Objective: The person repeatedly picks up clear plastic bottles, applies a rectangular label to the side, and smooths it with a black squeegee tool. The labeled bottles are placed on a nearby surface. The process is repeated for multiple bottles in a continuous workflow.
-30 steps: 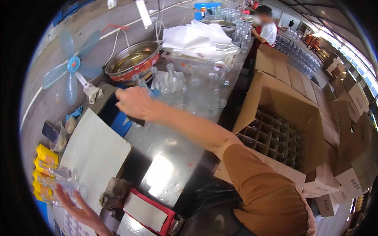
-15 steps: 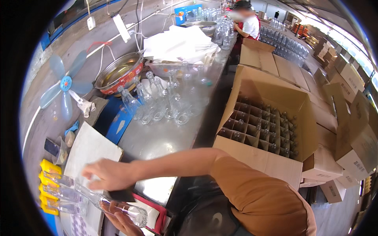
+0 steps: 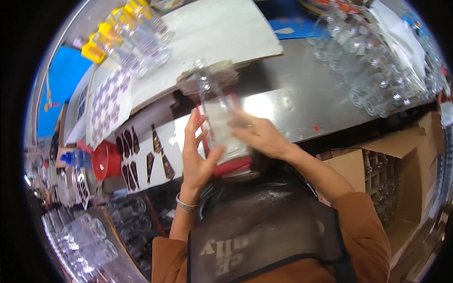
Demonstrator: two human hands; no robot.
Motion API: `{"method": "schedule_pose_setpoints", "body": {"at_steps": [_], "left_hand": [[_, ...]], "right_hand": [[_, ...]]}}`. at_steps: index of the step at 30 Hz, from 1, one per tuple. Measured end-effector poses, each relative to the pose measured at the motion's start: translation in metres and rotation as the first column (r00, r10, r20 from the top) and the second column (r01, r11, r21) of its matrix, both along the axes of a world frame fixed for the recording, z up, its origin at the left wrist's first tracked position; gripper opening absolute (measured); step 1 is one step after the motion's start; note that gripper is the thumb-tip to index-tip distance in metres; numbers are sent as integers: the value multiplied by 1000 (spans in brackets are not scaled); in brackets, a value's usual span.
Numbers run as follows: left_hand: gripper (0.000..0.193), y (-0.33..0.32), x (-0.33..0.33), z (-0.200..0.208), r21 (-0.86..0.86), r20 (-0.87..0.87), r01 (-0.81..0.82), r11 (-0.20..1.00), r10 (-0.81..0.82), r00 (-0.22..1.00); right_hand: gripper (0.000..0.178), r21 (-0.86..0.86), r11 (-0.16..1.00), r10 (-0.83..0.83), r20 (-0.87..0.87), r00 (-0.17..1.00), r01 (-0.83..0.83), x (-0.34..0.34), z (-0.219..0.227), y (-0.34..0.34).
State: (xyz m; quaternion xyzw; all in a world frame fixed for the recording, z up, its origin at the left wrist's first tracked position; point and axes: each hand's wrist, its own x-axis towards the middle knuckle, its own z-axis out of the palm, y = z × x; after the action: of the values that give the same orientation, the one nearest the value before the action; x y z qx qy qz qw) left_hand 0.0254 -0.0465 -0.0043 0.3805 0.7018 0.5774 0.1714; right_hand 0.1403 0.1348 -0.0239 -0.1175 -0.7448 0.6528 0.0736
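A clear glass bottle [image 3: 205,87] with a long neck lies between my hands, its neck pointing away from me and its wide base toward me. Under the base is a pale pad with a red edge [image 3: 234,166]. My left hand [image 3: 196,158] is beside the bottle, fingers stretched up and thumb apart. From the other side my right hand [image 3: 259,134] comes close to the bottle's body. Its fingers are bent and smeared by motion, so whether they touch the glass is unclear. A folded cloth [image 3: 229,75] lies under the neck.
A white board [image 3: 222,28] bears bottles in yellow holders [image 3: 108,33] and a sheet of patterned labels [image 3: 109,106]. Dark tie-shaped labels [image 3: 163,155] lie near a red cup [image 3: 106,160]. More bottles [image 3: 368,61] stand right; a carton with dividers [image 3: 401,188] sits beyond my right arm.
My view has swung left and down. The bottle, earlier tilted in my left hand, now lies over the red-edged pad. My left fingers have spread, and my right hand has moved to the bottle's body.
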Motion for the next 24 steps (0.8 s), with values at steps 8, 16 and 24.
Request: {"method": "schedule_pose_setpoints", "body": {"at_steps": [8, 16, 24], "left_hand": [[99, 3, 14, -16, -121, -490, -85, 989, 15, 872], [99, 0, 18, -27, -91, -406, -137, 986, 89, 910], [90, -3, 12, -38, -27, -255, -18, 999, 11, 967]], "right_hand": [[54, 159, 984, -84, 19, 996, 80, -1, 15, -10], [49, 231, 963, -135, -42, 990, 141, 6, 14, -8], [51, 414, 892, -152, -106, 983, 183, 5, 21, -17]]}}
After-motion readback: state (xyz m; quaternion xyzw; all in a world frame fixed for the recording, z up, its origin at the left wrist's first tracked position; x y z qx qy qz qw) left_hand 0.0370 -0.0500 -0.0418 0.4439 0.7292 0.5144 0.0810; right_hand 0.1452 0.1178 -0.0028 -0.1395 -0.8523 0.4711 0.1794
